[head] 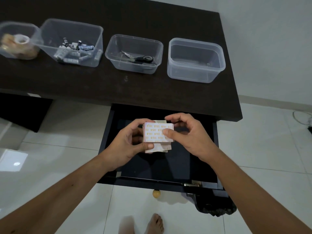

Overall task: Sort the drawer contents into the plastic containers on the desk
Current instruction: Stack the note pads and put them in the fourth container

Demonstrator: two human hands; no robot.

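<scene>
Above the grip, on the desk (101, 85), four plastic containers are being filled: three are already holding tape rolls (20, 41), batteries (74, 51) and scissors (140, 59), while the fourth container (195, 60), up and to the right of the grip, is being left empty. The drawer (168, 166) beneath the grip is looking bare, so the sorting is judged nearly done. A small stack of cards (157, 135) is being pinched over the drawer between the left hand (128, 142) and right hand (185, 134), fingers pressed on its edges. Repeated orange print is being shown, too small to read.
</scene>
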